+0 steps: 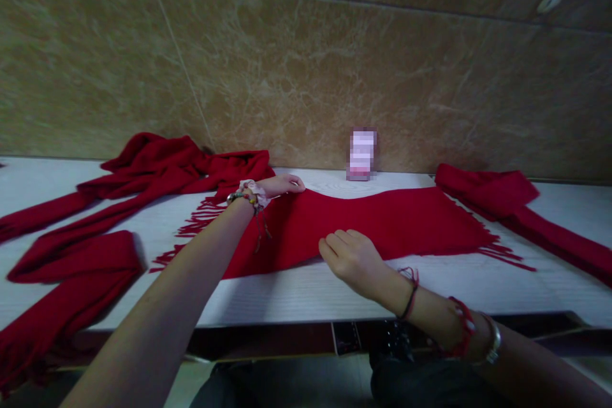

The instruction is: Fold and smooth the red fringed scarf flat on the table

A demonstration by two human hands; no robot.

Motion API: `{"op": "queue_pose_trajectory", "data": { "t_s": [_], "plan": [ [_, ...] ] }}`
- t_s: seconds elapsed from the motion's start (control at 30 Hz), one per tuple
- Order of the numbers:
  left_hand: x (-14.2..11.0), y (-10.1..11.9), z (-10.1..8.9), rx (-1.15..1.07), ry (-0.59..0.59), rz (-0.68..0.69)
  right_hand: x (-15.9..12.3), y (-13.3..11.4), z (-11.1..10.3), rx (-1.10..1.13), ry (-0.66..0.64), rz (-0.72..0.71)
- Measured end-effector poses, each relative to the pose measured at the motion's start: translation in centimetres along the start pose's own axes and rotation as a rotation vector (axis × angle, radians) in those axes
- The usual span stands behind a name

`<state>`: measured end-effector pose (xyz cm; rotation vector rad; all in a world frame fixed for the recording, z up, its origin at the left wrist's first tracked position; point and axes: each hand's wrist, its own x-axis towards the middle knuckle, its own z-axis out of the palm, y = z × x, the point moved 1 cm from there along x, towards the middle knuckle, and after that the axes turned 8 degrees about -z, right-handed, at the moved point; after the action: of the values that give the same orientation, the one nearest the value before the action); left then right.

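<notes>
A red fringed scarf (382, 223) lies lengthwise in front of me, with tassels at both its left and right ends. My left hand (287, 184) is at its far edge, left of the middle, with the fingers closed on the cloth there. At the near edge, close to the middle, my right hand (351, 261) is curled with its fingertips pinching the scarf; the palm side is hidden. Between the hands the cloth lies fairly flat, and its far edge dips in a shallow curve.
A crumpled heap of red scarves (157, 166) lies to the left, some hanging over the near edge. Another folded red scarf (488, 188) is at the right. A blurred-out phone-like object (362, 153) leans on the marbled wall (306, 64) behind the pale tabletop (268, 306).
</notes>
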<state>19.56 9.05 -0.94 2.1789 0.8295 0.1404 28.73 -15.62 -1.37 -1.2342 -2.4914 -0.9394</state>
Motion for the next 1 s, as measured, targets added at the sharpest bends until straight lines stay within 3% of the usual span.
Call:
{"op": "queue_pose_trajectory", "data": {
  "t_s": [0.13,0.2,0.3,0.4,0.47,0.53,0.63,0.73,0.83,1.0],
  "plan": [
    [0.4,4.1,-0.5,-0.365,0.108,0.085,-1.2,3.5,-3.1,-0.12,0.145,0.066],
    [1.4,7.4,-0.7,-0.541,0.122,0.118,-2.6,5.8,-5.0,-0.179,0.184,0.107],
    [4.0,13.2,-0.1,-0.594,0.093,0.194,-6.1,9.7,-7.5,-0.266,0.158,0.189],
    [7.8,18.8,2.5,-0.411,0.09,0.245,-11.5,13.1,-8.3,-0.301,0.095,0.309],
    [10.6,21.7,5.5,-0.133,0.111,0.247,-15.5,14.5,-7.6,-0.269,0.022,0.401],
    [12.9,23.3,8.9,-0.019,0.094,0.244,-19.2,15.2,-6.0,-0.242,-0.11,0.488],
    [14.9,23.2,13.3,0.129,0.046,0.23,-22.9,15.2,-3.6,-0.181,-0.34,0.583],
    [15.3,20.8,15.3,0.268,0.007,0.209,-24.0,15.1,-2.5,-0.147,-0.371,0.572],
    [14.8,18.2,14.6,0.373,-0.001,0.165,-23.8,15.6,-2.3,-0.096,-0.32,0.482],
    [13.5,16.0,10.8,0.438,-0.021,0.109,-24.2,16.9,-1.9,-0.016,-0.297,0.42]
  ]
}}
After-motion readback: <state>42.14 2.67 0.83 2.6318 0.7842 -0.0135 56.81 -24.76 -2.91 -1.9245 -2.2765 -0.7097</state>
